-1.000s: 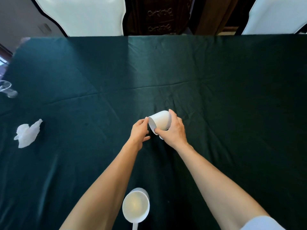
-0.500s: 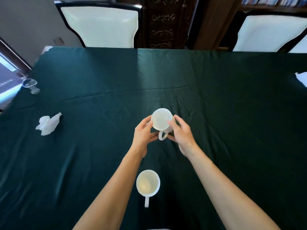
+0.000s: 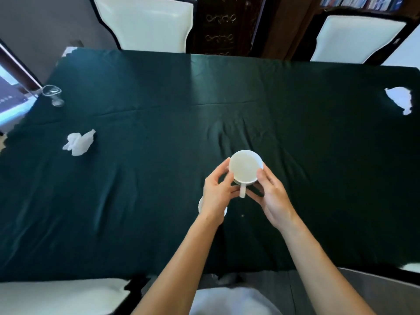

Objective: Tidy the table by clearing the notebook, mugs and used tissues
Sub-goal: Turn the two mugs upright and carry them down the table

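I see a white mug (image 3: 246,167) upright, mouth toward the camera, handle pointing back at the person, held between both hands above the green tablecloth (image 3: 147,189); I can't tell if its base touches the cloth. Left hand (image 3: 217,193) cups the mug's left side: thumb on the rim edge, fingers curled under near the handle. Right hand (image 3: 271,196) mirrors it on the right side: thumb (image 3: 261,176) pressed on the rim, fingers wrapped round the lower wall just right of the handle. So both sets of fingers are clamped on the same mug, handle sitting in the gap between them. Second mug (image 3: 200,204) is right under the left wrist, mostly hidden; only slivers of white rim show on either side of the wrist. Crumpled tissue (image 3: 79,143) lies well left of the left fingers, on the cloth. Beyond that, at the far-left table edge, a clear glass (image 3: 52,93). Another tissue (image 3: 401,101) sits at the far-right edge, well apart from the right fingers. Two white-backed chairs (image 3: 147,21) stand across the table, past the fingertips. A white chair seat (image 3: 56,296) is at near left, beside the left forearm.
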The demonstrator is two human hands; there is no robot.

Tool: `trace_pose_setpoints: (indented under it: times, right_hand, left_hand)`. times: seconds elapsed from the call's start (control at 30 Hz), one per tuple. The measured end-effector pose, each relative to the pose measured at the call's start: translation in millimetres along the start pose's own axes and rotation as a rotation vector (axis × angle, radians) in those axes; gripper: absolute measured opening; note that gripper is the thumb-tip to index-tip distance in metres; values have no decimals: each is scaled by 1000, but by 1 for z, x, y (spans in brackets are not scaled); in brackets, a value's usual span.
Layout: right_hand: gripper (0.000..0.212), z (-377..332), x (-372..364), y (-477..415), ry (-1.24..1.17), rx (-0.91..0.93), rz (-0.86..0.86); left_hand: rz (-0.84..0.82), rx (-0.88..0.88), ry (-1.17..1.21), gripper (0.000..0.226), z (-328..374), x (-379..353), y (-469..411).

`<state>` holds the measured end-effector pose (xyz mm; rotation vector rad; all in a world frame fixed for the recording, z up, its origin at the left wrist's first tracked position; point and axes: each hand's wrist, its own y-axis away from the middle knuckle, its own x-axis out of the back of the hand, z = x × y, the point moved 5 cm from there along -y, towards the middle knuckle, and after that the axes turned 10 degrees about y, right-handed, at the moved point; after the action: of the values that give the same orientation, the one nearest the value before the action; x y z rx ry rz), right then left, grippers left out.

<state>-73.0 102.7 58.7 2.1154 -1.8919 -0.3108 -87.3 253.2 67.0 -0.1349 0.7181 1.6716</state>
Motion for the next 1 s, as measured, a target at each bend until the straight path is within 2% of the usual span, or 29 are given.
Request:
trace_pose_setpoints:
  times: [0.27,0.47,0.67,1.0]
  right_hand:
    - [31,44,28,29,-49,-70,-7]
    - [30,72,41,32,-71,-181,-24]
    - [31,93,50,26,-110,-262,-14]
    - [27,117,51,27,-175,-297,-1]
  left_hand:
    - [73,44,14,37,-57,-9,35]
    - [191,54,-19,43,-92,-9,40]
    - [218,86,-70,42,-111,-12,41]
    - [244,96,-113,42,-128,-7,46]
